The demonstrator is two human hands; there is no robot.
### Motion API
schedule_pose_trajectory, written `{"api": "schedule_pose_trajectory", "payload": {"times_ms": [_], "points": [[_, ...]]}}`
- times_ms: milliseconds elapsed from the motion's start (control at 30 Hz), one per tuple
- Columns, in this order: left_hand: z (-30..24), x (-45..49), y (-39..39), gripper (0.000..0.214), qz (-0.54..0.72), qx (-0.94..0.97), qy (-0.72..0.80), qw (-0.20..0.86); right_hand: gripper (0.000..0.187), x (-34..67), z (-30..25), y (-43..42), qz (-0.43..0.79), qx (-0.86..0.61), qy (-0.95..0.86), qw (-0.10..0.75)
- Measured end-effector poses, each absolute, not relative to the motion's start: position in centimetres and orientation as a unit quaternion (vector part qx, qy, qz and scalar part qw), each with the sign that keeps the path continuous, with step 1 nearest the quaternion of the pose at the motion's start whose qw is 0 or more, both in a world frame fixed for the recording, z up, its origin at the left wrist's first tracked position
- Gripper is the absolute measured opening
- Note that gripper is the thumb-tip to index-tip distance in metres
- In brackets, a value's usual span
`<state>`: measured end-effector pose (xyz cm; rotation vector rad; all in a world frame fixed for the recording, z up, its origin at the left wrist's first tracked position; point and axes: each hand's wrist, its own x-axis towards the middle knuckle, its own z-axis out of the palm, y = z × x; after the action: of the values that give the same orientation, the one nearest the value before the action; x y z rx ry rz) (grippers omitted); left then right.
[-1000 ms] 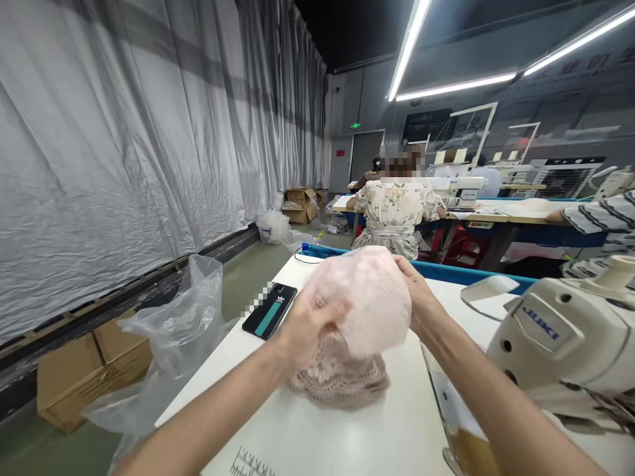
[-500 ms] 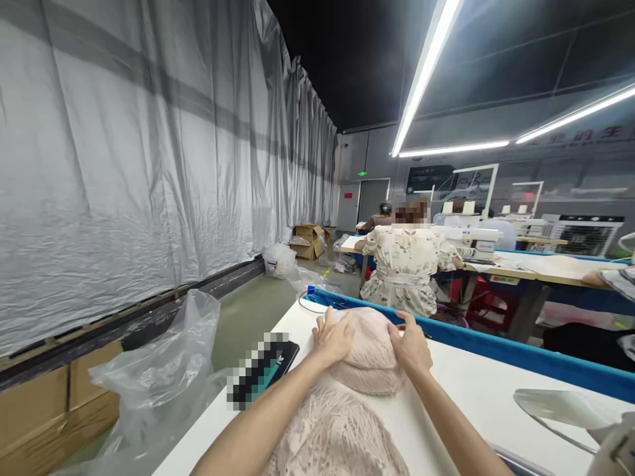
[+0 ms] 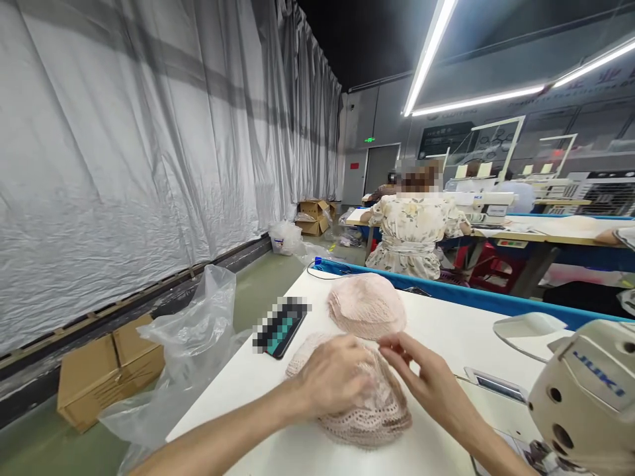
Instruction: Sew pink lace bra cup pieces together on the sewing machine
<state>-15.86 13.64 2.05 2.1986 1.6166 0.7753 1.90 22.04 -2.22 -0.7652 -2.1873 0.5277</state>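
A pale pink openwork knit hat [image 3: 364,426] lies on the white table [image 3: 223,423] in front of me. My left hand [image 3: 335,377] is over the top of it, its fingers bent and smeared by motion, so their grip does not show. At the hat's upper right edge, my right hand [image 3: 421,370] has thumb and forefinger closed in a pinch on the knit; its other fingers curl loosely. Beyond both hands rests a second knit hat [image 3: 370,304] of the same pink, untouched.
A black phone [image 3: 285,337], partly pixelated, lies at the table's left edge. To the right stands a JUKI sewing machine [image 3: 585,383]. Blue cloth [image 3: 456,297] lines the far edge. Clear plastic [image 3: 193,357] and a cardboard box [image 3: 106,370] are on the floor. A co-worker [image 3: 411,231] sits ahead.
Both hands have left the far hat and come back toward me to the near one. The view has tilted down and turned right, showing more of the sewing machine.
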Motion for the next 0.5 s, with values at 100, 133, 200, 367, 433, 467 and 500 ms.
{"api": "schedule_pose_trajectory", "payload": {"times_ms": [100,133,200,367,433,467,500], "points": [[0.9,-15.0,10.7,0.019,0.288,0.774,0.532,0.187,0.011,4.1,-2.5,18.6,0.188,-0.269,-0.884,0.332],[0.5,-14.7,10.3,0.013,0.3,0.766,0.534,0.193,0.011,4.7,-2.7,18.0,0.176,-0.265,-0.892,0.322],[0.0,-14.1,10.2,0.011,0.326,0.743,0.551,0.195,0.013,5.4,-3.1,17.2,0.147,-0.267,-0.901,0.31],[0.2,-13.5,10.9,0.021,0.401,0.664,0.594,0.213,0.007,5.3,-3.7,16.7,0.084,-0.288,-0.903,0.307],[0.2,-13.8,11.1,0.02,0.438,0.622,0.61,0.222,0.01,5.1,-3.7,16.5,0.065,-0.287,-0.906,0.306],[0.2,-14.1,11.3,0.019,0.455,0.601,0.616,0.23,0.012,5.0,-3.6,16.5,0.054,-0.284,-0.907,0.305],[0.0,-14.4,11.4,0.017,0.47,0.58,0.62,0.24,0.014,5.0,-3.6,16.5,0.042,-0.281,-0.909,0.304]]}}
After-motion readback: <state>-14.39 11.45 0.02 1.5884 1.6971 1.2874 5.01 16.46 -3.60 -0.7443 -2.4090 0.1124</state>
